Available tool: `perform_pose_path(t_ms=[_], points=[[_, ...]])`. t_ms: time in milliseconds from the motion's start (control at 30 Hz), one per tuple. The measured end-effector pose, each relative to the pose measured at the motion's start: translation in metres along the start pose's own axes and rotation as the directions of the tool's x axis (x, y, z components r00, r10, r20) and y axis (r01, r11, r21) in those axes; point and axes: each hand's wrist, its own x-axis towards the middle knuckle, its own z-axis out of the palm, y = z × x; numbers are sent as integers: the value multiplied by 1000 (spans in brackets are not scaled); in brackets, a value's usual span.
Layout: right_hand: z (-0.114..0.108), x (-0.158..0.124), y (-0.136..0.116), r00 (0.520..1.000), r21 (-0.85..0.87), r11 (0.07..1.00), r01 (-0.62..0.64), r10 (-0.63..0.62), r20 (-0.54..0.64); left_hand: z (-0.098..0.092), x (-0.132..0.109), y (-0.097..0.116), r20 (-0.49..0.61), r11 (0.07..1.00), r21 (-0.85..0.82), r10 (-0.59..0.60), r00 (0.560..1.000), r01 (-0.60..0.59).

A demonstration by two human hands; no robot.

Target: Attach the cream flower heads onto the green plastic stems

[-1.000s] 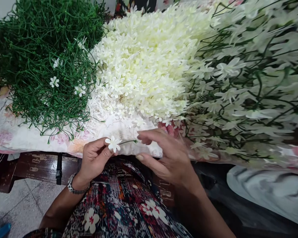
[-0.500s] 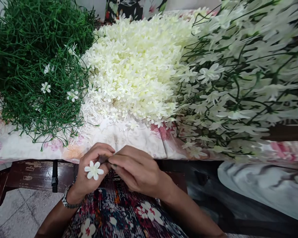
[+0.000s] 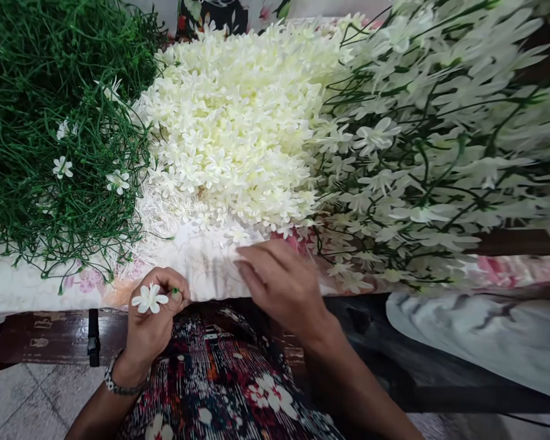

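Observation:
My left hand (image 3: 153, 333) is closed at the table's near edge, its fingers pinching a green plastic stem (image 3: 175, 291). A white artificial flower (image 3: 150, 298) shows over the back of that hand; its link to the stem is hidden. Further right, my right hand (image 3: 286, 284) is over the cloth, slightly blurred, thumb and fingers a little apart with nothing visible between them. Just beyond its fingertips lies a loose white blossom (image 3: 236, 236), at the front of a large heap of white blossoms (image 3: 238, 134).
A heap of green stems (image 3: 64, 140), with a few white flowers on it, stands at the left. Thin white strands (image 3: 162, 205) lie beside it. Flowers on green stems (image 3: 421, 159) fill the right side. A floral cloth (image 3: 201, 263) covers the table; a pale marbled surface (image 3: 481, 342) is at lower right.
My right hand has left my left hand and moved right and forward, toward the white blossoms. My left hand has moved slightly left, still with the stem. The view has shifted a little.

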Motion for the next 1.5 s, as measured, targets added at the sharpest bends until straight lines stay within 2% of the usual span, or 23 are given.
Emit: perform_pose_path(t_ms=[100, 167, 233, 300, 400, 533, 633, 733, 833, 933, 1033, 1100, 1233, 1333, 1500], points=[[5, 3, 14, 990, -259, 964, -63, 93, 102, 2, 4, 2, 7, 996, -73, -45, 999, 46], [9, 6, 18, 982, -331, 943, -32, 91, 165, 4, 6, 1, 19, 990, -115, -76, 997, 78], [12, 7, 19, 982, -348, 937, -8, 73, 174, 5, 7, 1, 13, 984, -149, -95, 995, 96], [12, 6, 18, 991, -321, 947, -9, 50, 122, 6, 7, 1, -11, 979, -166, -123, 992, 119], [7, 3, 14, 1000, -194, 981, 14, -16, -7, 8, 7, 1, -38, 971, -177, -170, 985, 161], [2, -1, -1, 980, 25, 987, 158, -154, -124, 12, 6, 2, -31, 964, -202, -181, 983, 171], [6, -1, -14, 960, 119, 957, 265, -250, -128, 14, 5, 3, -57, 955, -215, -221, 974, 204], [14, 1, -23, 935, 155, 923, 352, -338, -112, 13, 2, 4, -142, 948, -232, -256, 956, 219], [19, 6, -26, 908, 182, 890, 419, -410, -88, 9, 0, 6, -224, 950, -223, -269, 937, 219], [20, 11, -27, 881, 215, 855, 471, -469, -63, 5, 0, 8, -251, 952, -206, -277, 928, 228], [20, 15, -29, 858, 261, 821, 508, -510, -64, 2, 0, 9, -258, 956, -192, -268, 928, 223], [20, 17, -30, 861, 308, 812, 495, -506, -49, -1, 1, 10, -288, 964, -180, -242, 927, 195], [21, 32, -25, 922, 381, 849, 365, -386, -25, -9, 3, 9, -391, 991, -103, -121, 913, 87], [27, 61, -19, 939, 232, 915, 331, -342, 12, -13, 5, 8, -405, 999, -32, -40, 914, 29], [54, 107, -18, 929, -23, 948, 317, -306, 206, -16, 6, 3, -366, 998, 68, 21, 930, 4]])
